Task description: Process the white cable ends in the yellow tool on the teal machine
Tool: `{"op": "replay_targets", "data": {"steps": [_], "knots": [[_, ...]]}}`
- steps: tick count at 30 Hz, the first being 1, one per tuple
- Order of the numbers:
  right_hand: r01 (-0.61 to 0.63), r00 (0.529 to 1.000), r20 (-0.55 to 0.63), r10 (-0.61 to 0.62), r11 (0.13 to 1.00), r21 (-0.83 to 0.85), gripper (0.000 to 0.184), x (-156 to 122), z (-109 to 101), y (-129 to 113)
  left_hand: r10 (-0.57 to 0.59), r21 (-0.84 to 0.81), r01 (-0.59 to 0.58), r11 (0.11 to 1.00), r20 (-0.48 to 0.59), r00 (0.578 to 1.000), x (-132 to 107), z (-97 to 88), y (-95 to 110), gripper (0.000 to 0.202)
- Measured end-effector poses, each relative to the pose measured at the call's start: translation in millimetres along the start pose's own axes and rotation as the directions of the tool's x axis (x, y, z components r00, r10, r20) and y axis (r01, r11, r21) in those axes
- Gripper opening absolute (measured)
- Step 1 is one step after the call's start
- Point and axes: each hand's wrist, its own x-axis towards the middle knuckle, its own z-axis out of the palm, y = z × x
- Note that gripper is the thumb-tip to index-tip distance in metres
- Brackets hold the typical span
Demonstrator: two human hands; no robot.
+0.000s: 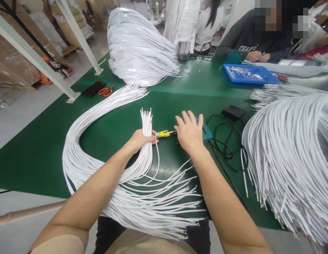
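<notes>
My left hand (143, 140) is wrapped round an upright bunch of white cables (146, 123), their metal-tipped ends pointing away from me. At its fingertips is the end of a small yellow clip-like piece (164, 133), with one cable end close by. A thin metal part runs from this piece toward my right hand (189, 134), which is palm down with its fingers spread. That hand partly covers a teal plate or box (206, 131). Beneath my forearms, the rest of the white cable bundle (74, 151) curves across the green table (111, 127), with many loose ends fanned toward me.
A large white cable coil (137, 46) lies at the back, another (288, 148) at the right. Black cord (224, 148) and a black box (234, 112) sit nearby. Orange-handled cutters (105, 91), a phone (93, 89) and a blue tray (250, 74) are farther off. A co-worker (248, 35) sits opposite.
</notes>
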Motion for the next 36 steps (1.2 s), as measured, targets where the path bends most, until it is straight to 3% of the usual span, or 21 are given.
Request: {"op": "replay_targets", "data": {"steps": [3,9,12,14,17,19,21,23,25,29,30,31,34,36], "knots": [[-0.100,0.995,-0.011,0.100,0.995,-0.019,0.042,-3.7,6.0,4.7,-0.007,-0.017,0.007,1.000,0.013,1.000,-0.7,-0.3,0.7,0.041],[-0.084,0.996,-0.025,0.086,0.993,0.080,0.039,-4.1,3.4,4.3,0.007,0.037,-0.008,0.999,0.032,0.999,-3.5,-8.0,6.1,0.042],[0.026,1.000,-0.021,-0.021,0.955,0.297,0.033,-6.9,-11.3,-7.7,0.056,0.080,-0.058,0.995,0.031,0.998,-8.7,-11.7,12.4,0.040],[0.159,0.980,0.033,-0.198,0.866,0.475,0.029,-11.3,-21.9,-22.5,0.105,0.103,-0.110,0.989,0.052,0.993,-12.8,-12.1,16.6,0.042],[0.328,0.839,0.161,-0.521,0.718,0.614,0.027,-20.9,-33.0,-48.7,0.138,0.075,-0.144,0.987,0.079,0.987,-18.4,-10.2,21.1,0.053],[0.385,0.751,0.248,-0.612,0.711,0.588,0.029,-27.7,-36.2,-63.6,0.129,0.046,-0.133,0.990,0.085,0.988,-21.3,-8.2,22.9,0.058],[0.407,0.704,0.338,-0.624,0.745,0.528,0.028,-33.7,-37.7,-74.1,0.111,0.035,-0.114,0.993,0.085,0.990,-23.5,-6.7,24.0,0.057],[0.370,0.686,0.429,-0.588,0.789,0.490,0.028,-37.7,-39.5,-80.0,0.097,0.027,-0.100,0.995,0.076,0.992,-24.8,-6.1,24.6,0.051],[0.271,0.671,0.523,-0.526,0.830,0.487,0.029,-38.9,-42.4,-81.5,0.099,0.021,-0.100,0.995,0.071,0.993,-25.0,-6.9,24.5,0.045],[-0.013,0.538,0.716,-0.445,0.845,0.535,0.031,-31.5,-44.9,-71.4,0.101,0.027,-0.102,0.994,0.043,0.994,-22.4,-10.2,22.2,0.041],[-0.098,0.540,0.738,-0.405,0.841,0.533,0.033,-28.0,-43.0,-67.0,0.095,0.028,-0.096,0.995,0.040,0.995,-21.6,-10.7,21.4,0.043],[-0.179,0.579,0.735,-0.353,0.824,0.537,0.034,-24.5,-39.6,-62.6,0.089,0.026,-0.090,0.996,0.046,0.995,-20.8,-11.0,20.9,0.045],[-0.346,0.781,0.602,-0.169,0.686,0.641,0.034,-15.9,-22.9,-52.2,0.084,0.003,-0.085,0.996,0.088,0.993,-19.4,-9.9,20.2,0.050],[-0.377,0.840,0.530,-0.120,0.573,0.727,0.030,-13.5,-10.9,-49.2,0.080,-0.023,-0.078,0.997,0.107,0.991,-19.3,-8.7,20.6,0.050]]}}
